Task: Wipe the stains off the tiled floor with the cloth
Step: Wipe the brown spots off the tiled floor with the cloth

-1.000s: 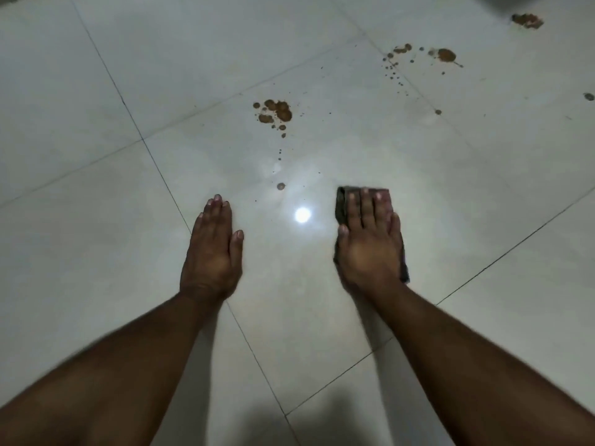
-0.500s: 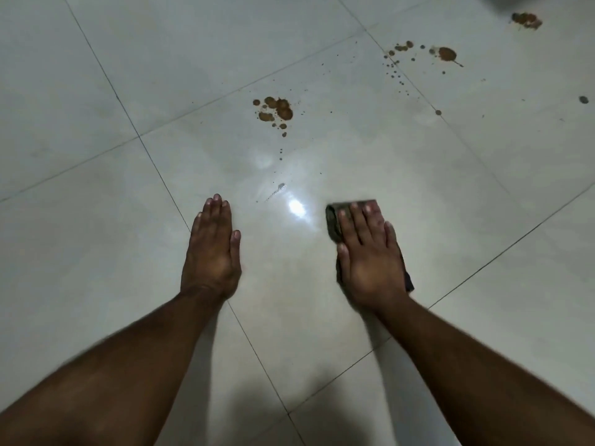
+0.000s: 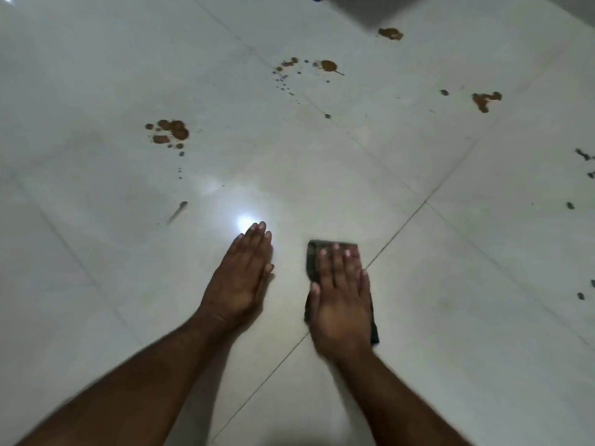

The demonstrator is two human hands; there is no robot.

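- My right hand [image 3: 341, 304] lies flat on the dark cloth [image 3: 311, 259], fingers straight and close together, palm pressing it to the tiled floor [image 3: 450, 317].
- The cloth sits right under that hand: its far edge shows just past the fingertips, a strip shows along the thumb side, and a dark sliver shows beside the wrist on the outer side.
- Nothing is curled round the cloth; I hold it only by the flat press of palm and fingers.
- My left hand [image 3: 240, 280] rests flat on the bare tile just beside the right one, fingers straight and together, holding nothing and not touching the cloth.
- A bright spot of reflected light [image 3: 244, 223] sits on the tile at the left hand's fingertips.
- A dark grout line [image 3: 399, 230] runs slantwise and passes under the right hand and the cloth.
- The nearest mark is a thin grey smear [image 3: 177, 211], off to the left beyond the left hand and well apart from the cloth.
- Farther off on the left is a cluster of brown blots [image 3: 170, 132].
- More brown stains lie far ahead: a splatter with a tail [image 3: 328, 65], a blot near the top [image 3: 390, 33] and a patch to the right [image 3: 485, 100].
- Small dark specks [image 3: 570, 206] dot the floor along the right edge.
- All of these stains are well apart from the cloth.
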